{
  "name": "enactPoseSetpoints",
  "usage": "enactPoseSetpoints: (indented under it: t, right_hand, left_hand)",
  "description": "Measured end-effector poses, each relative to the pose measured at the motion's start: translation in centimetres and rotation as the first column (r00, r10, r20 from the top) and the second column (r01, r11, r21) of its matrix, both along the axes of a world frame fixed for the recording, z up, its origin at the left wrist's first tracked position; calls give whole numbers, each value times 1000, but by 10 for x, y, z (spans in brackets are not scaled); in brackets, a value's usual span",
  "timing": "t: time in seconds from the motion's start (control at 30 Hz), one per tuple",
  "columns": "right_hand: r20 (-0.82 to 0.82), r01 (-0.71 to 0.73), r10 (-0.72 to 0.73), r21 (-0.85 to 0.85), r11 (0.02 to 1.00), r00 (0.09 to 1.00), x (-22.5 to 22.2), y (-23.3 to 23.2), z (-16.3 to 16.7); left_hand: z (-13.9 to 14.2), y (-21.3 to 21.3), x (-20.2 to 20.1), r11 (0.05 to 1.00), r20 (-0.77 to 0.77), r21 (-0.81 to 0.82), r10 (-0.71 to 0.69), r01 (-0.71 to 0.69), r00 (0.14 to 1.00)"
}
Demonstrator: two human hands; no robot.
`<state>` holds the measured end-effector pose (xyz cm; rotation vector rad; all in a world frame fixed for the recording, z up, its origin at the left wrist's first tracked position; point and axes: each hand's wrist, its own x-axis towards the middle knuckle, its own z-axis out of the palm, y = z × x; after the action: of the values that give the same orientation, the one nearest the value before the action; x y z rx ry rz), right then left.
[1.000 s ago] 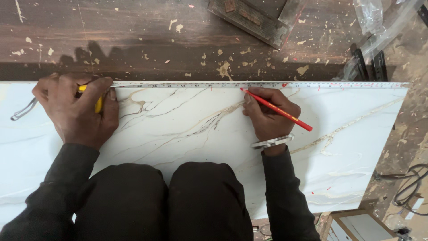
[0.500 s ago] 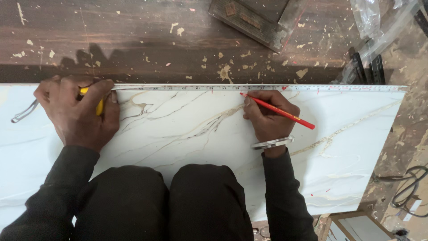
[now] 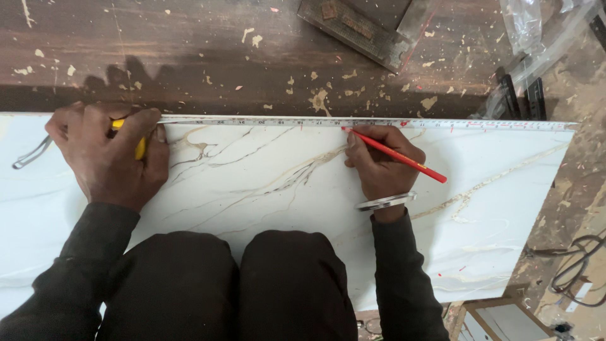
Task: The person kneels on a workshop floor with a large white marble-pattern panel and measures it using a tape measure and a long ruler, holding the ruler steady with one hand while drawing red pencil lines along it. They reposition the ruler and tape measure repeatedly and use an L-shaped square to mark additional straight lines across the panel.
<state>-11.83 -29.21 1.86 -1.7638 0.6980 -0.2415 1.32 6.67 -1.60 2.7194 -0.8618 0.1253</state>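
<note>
A white marble-patterned slab [image 3: 265,189] lies across the view under my knees. A tape measure blade [image 3: 278,122] runs along its far edge, out to the right corner. My left hand [image 3: 107,158] is closed over the yellow tape measure case [image 3: 139,148] at the slab's far left, pressing it down. My right hand [image 3: 379,161] holds a red pencil [image 3: 398,156], its tip touching the slab right by the tape near the middle. A metal bangle sits on my right wrist.
Beyond the slab is a dark wooden floor [image 3: 189,57] spattered with paint flecks. A wooden block [image 3: 360,28] lies at the top centre, plastic wrap [image 3: 530,31] and dark tools [image 3: 524,95] at the top right, cables [image 3: 581,271] at the lower right.
The pencil tip has stayed at the tape with only a slight shift of my right hand. My left hand has not moved.
</note>
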Motion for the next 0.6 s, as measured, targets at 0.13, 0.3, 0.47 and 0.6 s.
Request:
enactPoseSetpoints:
  t: [0.13,0.3,0.47,0.6]
  right_hand:
    - [-8,-3,3,-29,1000,1000,0,1,-1]
    - [-30,-14,14,-11,1000,999,2,-1,2]
    - [-20,9,-9,4,1000,1000,2,0,0]
    - [64,87,-98,158,984,993,-9,-4,-3]
  left_hand:
    - [1,-3,2,1000,25,17,-2,2,1000]
    - [2,-3,-2,999,6,-35,15,-15,1000]
    - [-2,-1,0,999,-29,-43,17,-18,999]
    - [1,-5,0,996,-42,-78,28,-31,999]
